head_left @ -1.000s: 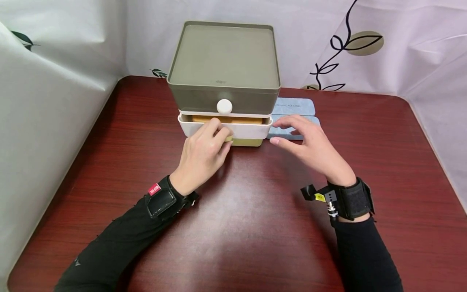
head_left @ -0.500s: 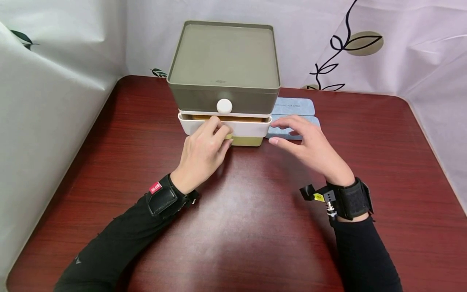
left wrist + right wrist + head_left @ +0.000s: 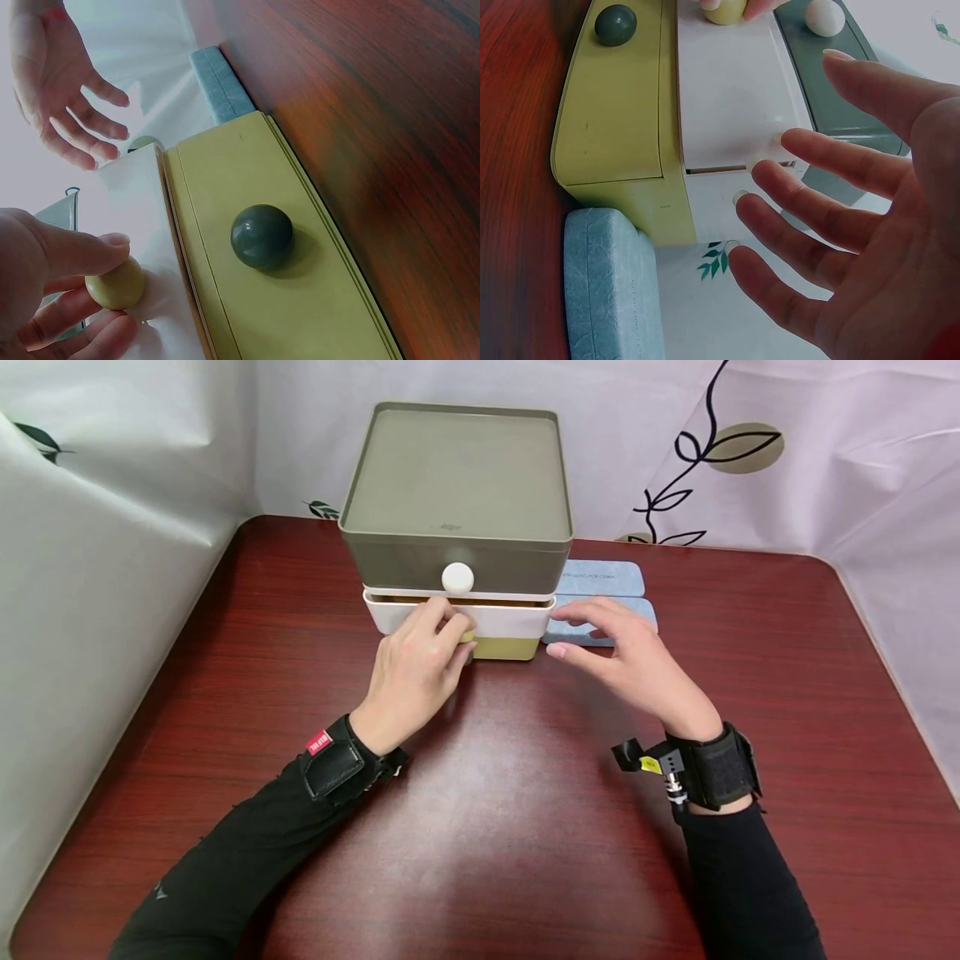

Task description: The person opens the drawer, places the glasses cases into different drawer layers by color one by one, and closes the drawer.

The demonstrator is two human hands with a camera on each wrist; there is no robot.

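A three-tier drawer box (image 3: 461, 468) stands at the back of the table. Its white middle drawer (image 3: 513, 620) sticks out slightly, with a thin strip of orange-brown showing inside. My left hand (image 3: 416, 677) pinches that drawer's round yellow knob (image 3: 118, 285) between thumb and fingers. To the right of the drawer, my right hand (image 3: 633, 664) holds nothing; its fingers are spread and lightly bent, fingertips close to the drawer's right corner. Below lies the yellow-green bottom drawer (image 3: 506, 649) with a dark green knob (image 3: 262, 237). The grey-green top drawer has a white knob (image 3: 457, 578).
Two light blue cases (image 3: 603, 579) lie beside the box on its right, partly behind my right hand. A white curtain (image 3: 150, 460) with printed leaves hangs behind and to the left of the reddish-brown table (image 3: 487, 827).
The white middle drawer has slid further into the box, its opening narrowing, with my left hand moving along on the knob. My right hand stays spread by the drawer's right side.
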